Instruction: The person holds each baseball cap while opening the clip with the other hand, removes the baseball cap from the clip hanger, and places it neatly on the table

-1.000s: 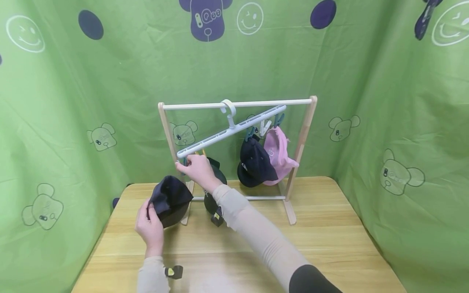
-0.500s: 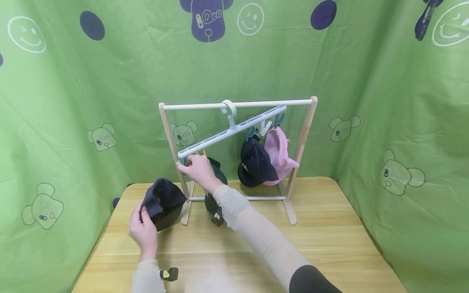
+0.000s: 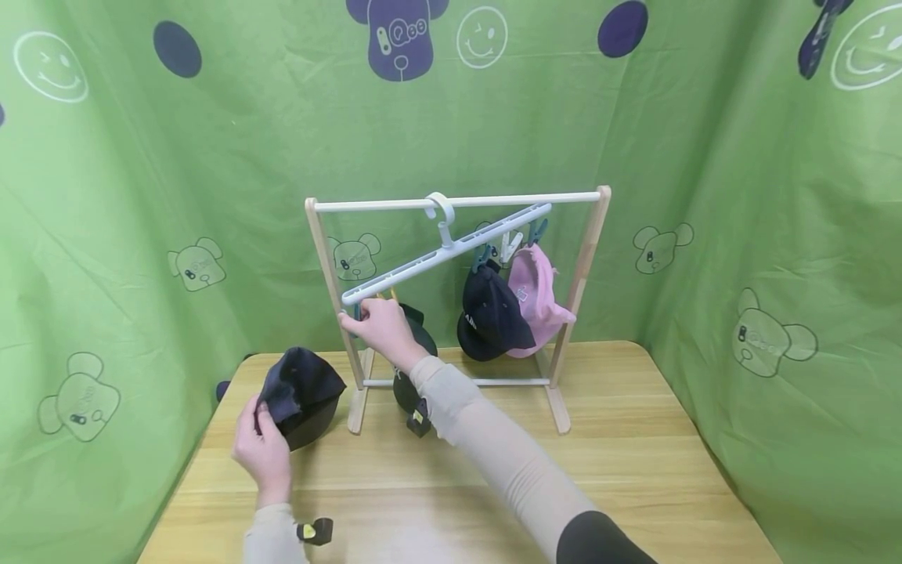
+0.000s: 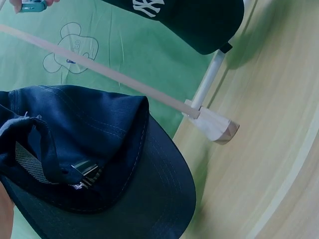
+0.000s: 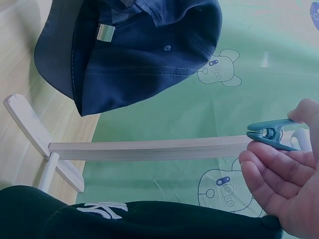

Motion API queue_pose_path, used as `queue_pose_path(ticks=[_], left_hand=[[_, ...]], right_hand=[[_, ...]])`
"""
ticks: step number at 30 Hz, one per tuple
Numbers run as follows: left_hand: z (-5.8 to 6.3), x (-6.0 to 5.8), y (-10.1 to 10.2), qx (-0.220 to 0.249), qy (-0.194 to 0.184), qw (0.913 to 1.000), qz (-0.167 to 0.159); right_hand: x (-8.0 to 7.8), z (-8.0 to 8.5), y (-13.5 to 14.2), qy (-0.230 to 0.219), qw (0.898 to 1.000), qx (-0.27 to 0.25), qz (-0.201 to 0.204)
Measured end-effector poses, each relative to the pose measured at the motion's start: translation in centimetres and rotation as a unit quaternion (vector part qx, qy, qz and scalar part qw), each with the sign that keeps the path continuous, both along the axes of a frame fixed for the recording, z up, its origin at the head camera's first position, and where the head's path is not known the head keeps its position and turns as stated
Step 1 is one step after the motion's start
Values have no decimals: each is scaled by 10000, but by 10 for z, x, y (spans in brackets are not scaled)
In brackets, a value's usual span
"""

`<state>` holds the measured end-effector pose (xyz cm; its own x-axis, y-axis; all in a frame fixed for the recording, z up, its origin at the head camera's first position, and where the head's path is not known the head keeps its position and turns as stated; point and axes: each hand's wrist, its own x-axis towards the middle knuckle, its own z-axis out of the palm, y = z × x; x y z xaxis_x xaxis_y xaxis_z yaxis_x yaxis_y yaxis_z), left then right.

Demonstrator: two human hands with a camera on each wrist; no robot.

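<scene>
My left hand [image 3: 264,450] holds a navy baseball cap [image 3: 306,395] by its edge, left of the rack. The left wrist view shows the cap's inside, its metal strap buckle [image 4: 85,168] and its brim. My right hand [image 3: 384,329] pinches a blue-green clothespin [image 5: 273,133] below the low left end of a pale blue hanger [image 3: 402,274]. Nothing sits between the clothespin's tips, and the navy cap is apart from it. A dark green cap [image 4: 202,22] with white lettering hangs beside my right hand from orange clothespins [image 3: 393,294], partly hidden by my forearm.
The hanger hooks over the white bar [image 3: 521,200] of a wooden rack [image 3: 588,258] and tilts down to the left. On its right side hang another dark cap [image 3: 489,313] and a pink cap [image 3: 539,301]. A wooden tabletop [image 3: 634,454] and green curtains [image 3: 232,157] surround the rack.
My left hand has moved the navy cap left and slightly down, away from the hanger's end. The right hand stays in place at the clothespin.
</scene>
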<state>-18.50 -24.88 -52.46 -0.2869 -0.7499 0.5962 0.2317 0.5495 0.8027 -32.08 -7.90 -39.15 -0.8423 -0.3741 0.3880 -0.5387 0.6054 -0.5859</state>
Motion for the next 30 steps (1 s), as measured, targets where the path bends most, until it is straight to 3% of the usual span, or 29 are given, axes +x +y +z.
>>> queue_pose_path(ticks=[13,30], left_hand=[[-4,9,-13,49,-239,9995,182],[-6,16,-32,172,173,9981,558]], right_hand=[[0,-1,-1,-123,9999,-36,-46],[1,1,0,-178,9998,-105,-20]])
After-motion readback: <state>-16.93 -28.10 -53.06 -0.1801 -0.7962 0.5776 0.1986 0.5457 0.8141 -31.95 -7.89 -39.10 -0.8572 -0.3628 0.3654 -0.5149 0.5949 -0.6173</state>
